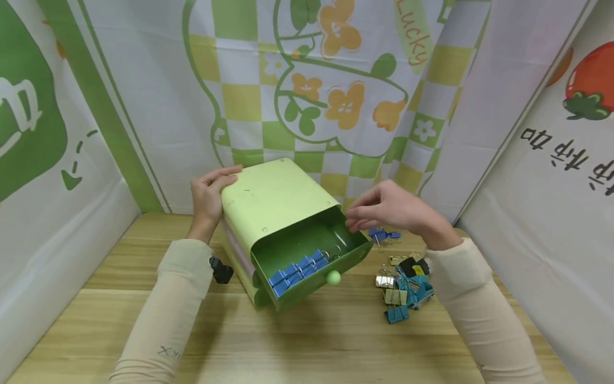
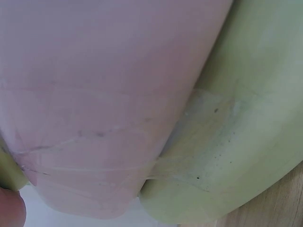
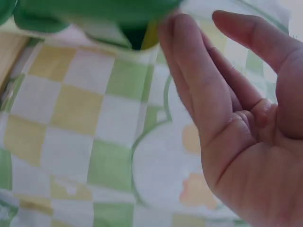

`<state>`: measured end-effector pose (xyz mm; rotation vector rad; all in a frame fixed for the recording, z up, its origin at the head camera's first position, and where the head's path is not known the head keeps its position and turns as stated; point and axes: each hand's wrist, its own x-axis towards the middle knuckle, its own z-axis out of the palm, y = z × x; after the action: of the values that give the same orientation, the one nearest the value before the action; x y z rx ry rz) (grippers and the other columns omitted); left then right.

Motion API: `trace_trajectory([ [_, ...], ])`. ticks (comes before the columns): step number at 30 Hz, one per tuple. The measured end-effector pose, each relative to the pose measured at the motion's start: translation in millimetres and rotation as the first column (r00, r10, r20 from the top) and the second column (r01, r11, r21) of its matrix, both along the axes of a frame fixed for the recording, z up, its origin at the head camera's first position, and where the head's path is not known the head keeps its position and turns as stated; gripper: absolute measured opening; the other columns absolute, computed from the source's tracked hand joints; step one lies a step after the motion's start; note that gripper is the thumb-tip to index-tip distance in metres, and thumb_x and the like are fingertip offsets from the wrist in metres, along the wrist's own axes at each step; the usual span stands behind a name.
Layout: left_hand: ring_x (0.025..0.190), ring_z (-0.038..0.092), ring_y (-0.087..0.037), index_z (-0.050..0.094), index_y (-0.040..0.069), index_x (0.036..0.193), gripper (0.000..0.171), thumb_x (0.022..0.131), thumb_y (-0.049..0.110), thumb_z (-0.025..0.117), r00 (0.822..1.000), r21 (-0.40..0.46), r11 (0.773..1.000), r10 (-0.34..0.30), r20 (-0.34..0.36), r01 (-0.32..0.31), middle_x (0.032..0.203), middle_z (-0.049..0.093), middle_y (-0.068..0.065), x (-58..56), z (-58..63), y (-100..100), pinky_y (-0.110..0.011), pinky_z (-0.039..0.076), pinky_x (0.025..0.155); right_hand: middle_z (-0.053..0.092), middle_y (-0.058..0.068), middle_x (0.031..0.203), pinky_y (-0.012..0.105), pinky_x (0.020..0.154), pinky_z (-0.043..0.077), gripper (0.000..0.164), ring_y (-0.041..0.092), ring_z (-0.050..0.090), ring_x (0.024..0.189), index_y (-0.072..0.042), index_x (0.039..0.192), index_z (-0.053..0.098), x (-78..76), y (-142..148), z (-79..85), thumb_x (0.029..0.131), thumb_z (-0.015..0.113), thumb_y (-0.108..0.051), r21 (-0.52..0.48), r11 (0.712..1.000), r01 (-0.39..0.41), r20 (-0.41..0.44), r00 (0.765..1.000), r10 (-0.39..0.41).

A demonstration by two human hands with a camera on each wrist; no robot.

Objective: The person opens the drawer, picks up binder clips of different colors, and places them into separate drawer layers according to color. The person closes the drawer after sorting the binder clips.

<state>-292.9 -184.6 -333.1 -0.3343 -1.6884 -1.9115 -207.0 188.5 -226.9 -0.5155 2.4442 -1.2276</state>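
Observation:
A small drawer cabinet (image 1: 278, 197), lime on top with a pink tier and a green tier below, stands angled on the table. Its top green drawer (image 1: 307, 285) is pulled out, and a row of blue binder clips (image 1: 297, 272) lies along the drawer's front wall. At the cabinet's back left corner my left hand (image 1: 211, 192) grips the edge, thumb over the top; the left wrist view shows mostly the tiers' side. My right hand (image 1: 388, 208) has its fingertips at the drawer's right wall, fingers fairly straight and thumb apart in the right wrist view.
A mixed pile of teal, yellow, silver and black binder clips (image 1: 408, 288) lies right of the cabinet. Behind it is a blue clip group (image 1: 381, 234). A small black object (image 1: 221, 270) sits on the left. Printed cloth (image 1: 249, 101) walls in the wooden table (image 1: 336, 341).

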Motion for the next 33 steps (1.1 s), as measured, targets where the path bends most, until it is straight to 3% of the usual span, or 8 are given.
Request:
trace_trajectory([
  [9,0.104,0.077,-0.007,0.079,-0.006,0.109,0.020,0.096,0.003,0.068,1.000,-0.003,1.000,0.007,-0.009,-0.007,0.107,0.084,0.001,-0.1,1.3,0.2,-0.018,0.058,0.094,0.077,0.021,0.120,0.033,0.094,0.064,0.035,0.022,0.080,0.103,0.006,0.132,0.068,-14.0,47.0,-9.8,0.105,0.065,-0.017,-0.045,0.986,0.160,-0.002,0.987,-0.160],
  [16,0.103,0.077,-0.008,0.081,-0.004,0.109,0.019,0.096,0.003,0.068,1.000,0.001,1.000,0.003,-0.004,-0.003,0.109,0.083,-0.004,-0.2,0.9,0.7,-0.017,0.058,0.093,0.076,0.020,0.124,0.030,0.095,0.063,0.036,0.017,0.079,0.103,0.005,0.130,0.070,-28.0,78.0,-43.0,0.105,0.066,-0.021,0.048,0.957,0.287,-0.010,0.958,-0.287],
  [19,0.103,0.077,-0.008,0.081,-0.002,0.107,0.018,0.095,0.003,0.068,1.000,0.008,1.000,0.000,-0.001,0.000,0.110,0.083,-0.006,0.0,0.4,0.8,-0.017,0.058,0.093,0.079,0.017,0.118,0.032,0.095,0.064,0.036,0.016,0.079,0.100,0.005,0.127,0.073,-33.7,86.6,-60.1,0.103,0.067,-0.022,0.102,0.938,0.330,-0.028,0.944,-0.329],
  [27,0.104,0.077,-0.009,0.080,-0.006,0.108,0.019,0.096,0.002,0.069,1.000,0.037,0.999,-0.014,-0.009,0.014,0.106,0.084,0.000,0.3,0.0,1.9,-0.018,0.059,0.092,0.081,0.022,0.104,0.040,0.089,0.066,0.029,0.031,0.081,0.094,0.008,0.111,0.078,-43.1,93.0,-97.2,0.100,0.069,-0.017,0.218,0.911,0.350,-0.115,0.936,-0.333],
  [33,0.102,0.078,-0.009,0.081,-0.004,0.107,0.018,0.096,0.002,0.069,1.000,0.042,0.999,-0.012,-0.011,0.012,0.107,0.083,-0.005,0.8,-0.2,3.1,-0.018,0.059,0.090,0.081,0.021,0.093,0.039,0.080,0.066,0.023,0.033,0.080,0.086,0.004,0.088,0.081,-50.6,91.8,-119.8,0.097,0.070,-0.014,0.354,0.875,0.331,-0.171,0.943,-0.287],
])
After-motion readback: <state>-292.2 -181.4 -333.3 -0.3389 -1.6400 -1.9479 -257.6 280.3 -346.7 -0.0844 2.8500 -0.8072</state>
